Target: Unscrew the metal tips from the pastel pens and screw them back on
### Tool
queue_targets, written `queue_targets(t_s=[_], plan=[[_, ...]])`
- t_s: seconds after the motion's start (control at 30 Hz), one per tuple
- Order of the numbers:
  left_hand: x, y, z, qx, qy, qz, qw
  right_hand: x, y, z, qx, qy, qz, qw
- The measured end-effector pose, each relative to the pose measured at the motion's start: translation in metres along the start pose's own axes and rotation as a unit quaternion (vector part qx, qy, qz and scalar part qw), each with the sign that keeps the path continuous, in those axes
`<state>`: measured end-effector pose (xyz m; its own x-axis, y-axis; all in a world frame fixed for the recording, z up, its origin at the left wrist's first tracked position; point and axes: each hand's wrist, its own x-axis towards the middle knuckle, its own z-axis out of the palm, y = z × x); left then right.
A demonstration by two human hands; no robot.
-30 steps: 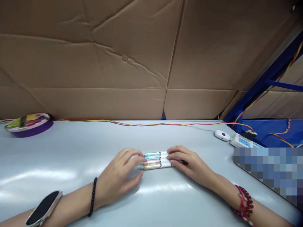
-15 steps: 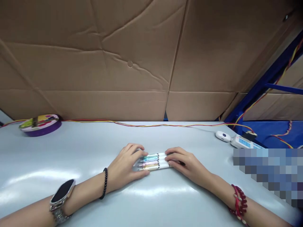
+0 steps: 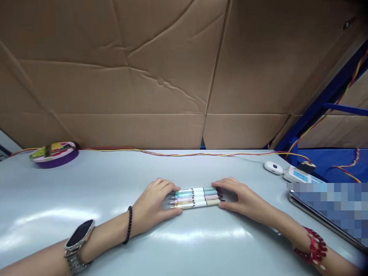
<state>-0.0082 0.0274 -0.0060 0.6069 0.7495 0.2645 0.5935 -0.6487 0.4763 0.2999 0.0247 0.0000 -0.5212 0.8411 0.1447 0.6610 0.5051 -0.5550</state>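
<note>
Pens (image 3: 199, 199) side by side on the desk (image 3: 184, 258), right of the purple box (image 3: 57, 160)! Left hand (image 3: 151, 205) bridges the end nearest it, right hand (image 3: 247, 198) the farthest, both grips spread, squeeze unclear. Lining-up, apparently; next calls for even pressure.

The right hand (image 3: 243, 197) has drawn back from atop the pens (image 3: 199, 199) to their right end, uncovering coloured sections (image 3: 212, 197) (green, blue, pink and beige)
</note>
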Motion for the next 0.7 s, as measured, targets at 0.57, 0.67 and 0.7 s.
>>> queue_targets(t_s=[0.57, 0.67, 0.7], plan=[[0.015, -0.017, -0.014, 0.074, -0.006, -0.048, 0.996, 0.013, 0.006, 0.027, -0.043, 0.119, 0.052, 0.991], [0.017, -0.020, -0.016, 0.086, 0.001, -0.055, 0.995, 0.014, 0.007, 0.027, -0.051, 0.130, 0.065, 0.988], [0.017, -0.020, -0.015, 0.088, 0.003, -0.055, 0.995, 0.014, 0.007, 0.026, -0.053, 0.132, 0.067, 0.988]])
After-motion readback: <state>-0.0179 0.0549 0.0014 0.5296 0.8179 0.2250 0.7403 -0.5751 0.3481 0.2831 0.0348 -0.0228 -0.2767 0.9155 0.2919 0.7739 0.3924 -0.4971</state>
